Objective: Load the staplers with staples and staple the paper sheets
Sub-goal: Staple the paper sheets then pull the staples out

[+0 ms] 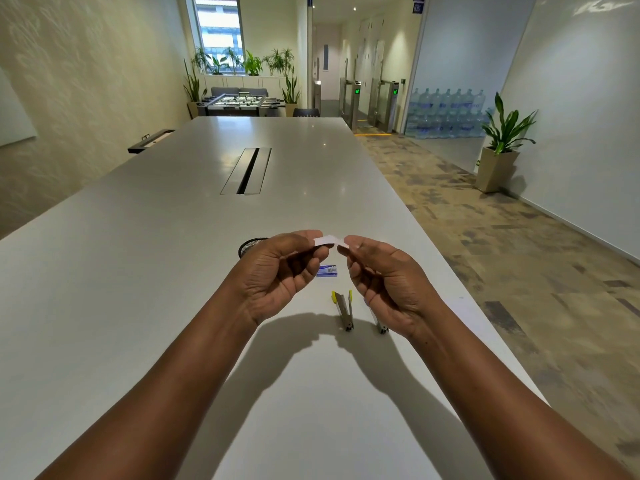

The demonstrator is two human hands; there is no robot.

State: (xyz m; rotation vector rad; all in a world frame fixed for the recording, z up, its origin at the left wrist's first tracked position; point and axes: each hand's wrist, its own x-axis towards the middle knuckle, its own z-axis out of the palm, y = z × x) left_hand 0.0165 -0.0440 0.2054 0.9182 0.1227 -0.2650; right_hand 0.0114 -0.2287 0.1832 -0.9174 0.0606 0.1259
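Note:
Both hands are raised above the white table [138,271]. My left hand [277,271] and my right hand [388,282] each pinch one end of a small white paper strip [327,240] held between them. Below the hands, a small yellow-tipped stapler [344,308] lies opened on the table. A second stapler [379,322] lies beside it, partly hidden by my right hand. A small blue box of staples [327,271] sits just beyond the staplers.
A black mesh container [249,245] stands behind my left hand, mostly hidden. A cable hatch [246,170] is set into the table's middle. The table's right edge runs close to my right arm, with carpeted floor beyond it.

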